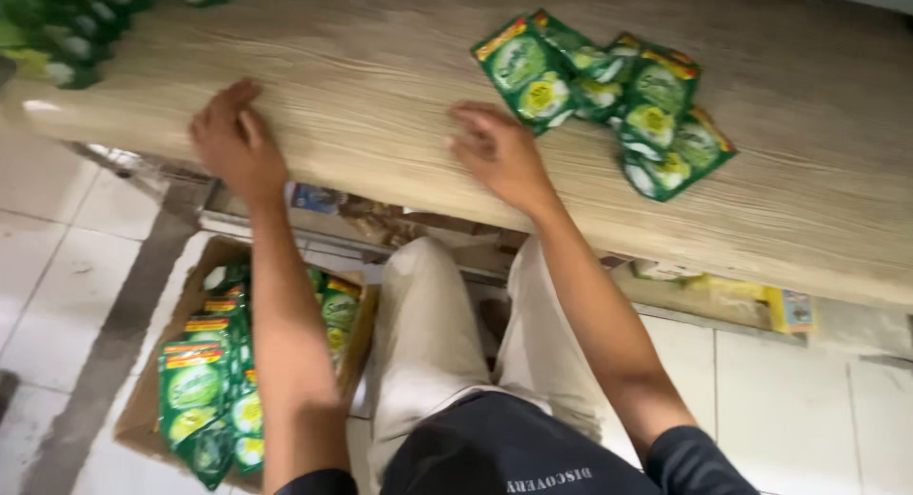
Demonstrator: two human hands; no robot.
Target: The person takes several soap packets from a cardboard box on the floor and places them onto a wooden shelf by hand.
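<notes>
Hands flat on the wooden worktop (380,86), both empty, fingers loosely spread: left hand (231,138) centre-left of frame, right hand (499,151) at centre. Green sachets (609,96) lie heaped just up-right of the right hand, not touched. More green sachets (67,29) at upper left. Lower left, a cardboard box (143,409) of the same sachets on the tiled floor (57,257), beside the knees.

Pale wood-grain laminate on the surface (380,86), matt and smooth. Glossy green plastic-film sachets (609,96) near its far right edge, catching light. More glossy sachets in a brown cardboard box (143,405), matt and rough-edged. Smooth, faintly shiny white tile on the floor (57,257). Matt beige cloth trousers (428,324).
</notes>
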